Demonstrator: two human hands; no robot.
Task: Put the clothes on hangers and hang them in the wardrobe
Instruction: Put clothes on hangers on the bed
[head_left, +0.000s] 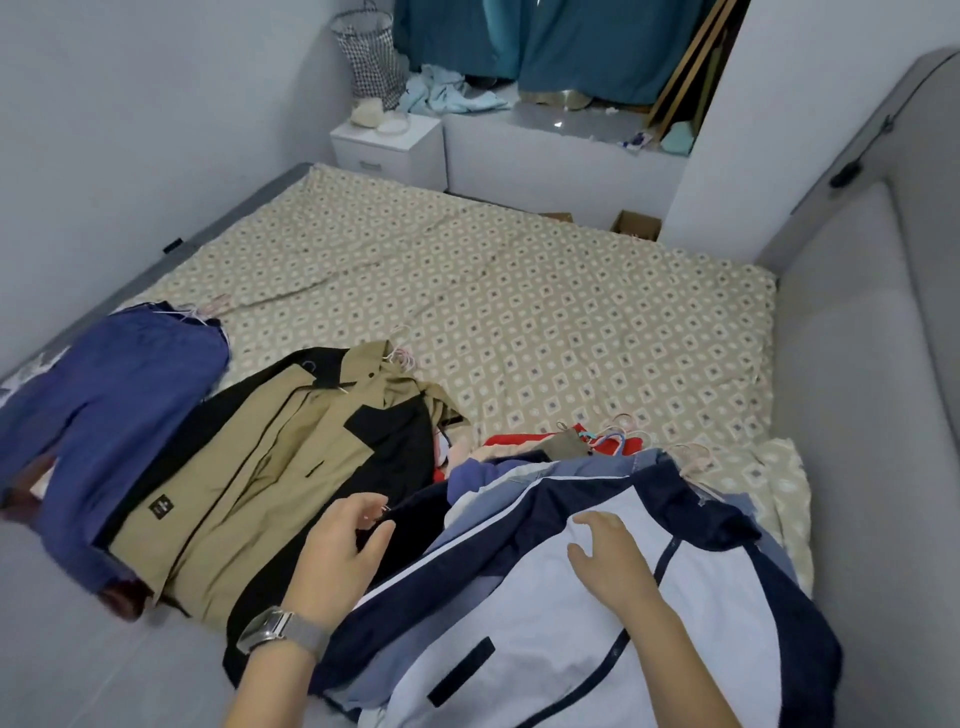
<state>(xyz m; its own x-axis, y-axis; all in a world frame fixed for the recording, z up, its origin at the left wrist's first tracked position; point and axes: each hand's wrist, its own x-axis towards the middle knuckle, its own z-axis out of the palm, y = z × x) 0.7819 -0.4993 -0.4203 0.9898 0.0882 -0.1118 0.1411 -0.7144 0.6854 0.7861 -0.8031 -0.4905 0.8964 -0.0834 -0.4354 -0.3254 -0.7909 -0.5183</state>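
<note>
Navy-and-white jacket (597, 597) on the near-right pile, already on a hanger; right hand (610, 558) rests spread on it, left hand (345, 551) pinches its dark sleeve. Tan jacket (270, 467) and blue garment (119, 410) lie hangered on the bed (545, 312); judged: hanging remains.

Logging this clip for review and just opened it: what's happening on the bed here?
A person is sorting clothes on a patterned bed. The left hand pinches a dark garment edge beside the tan and black jacket. The right hand rests open on the navy and white jacket, which tops a pile of clothes with hanger hooks showing at its far end. A blue garment lies further left. No wardrobe is in view.
</note>
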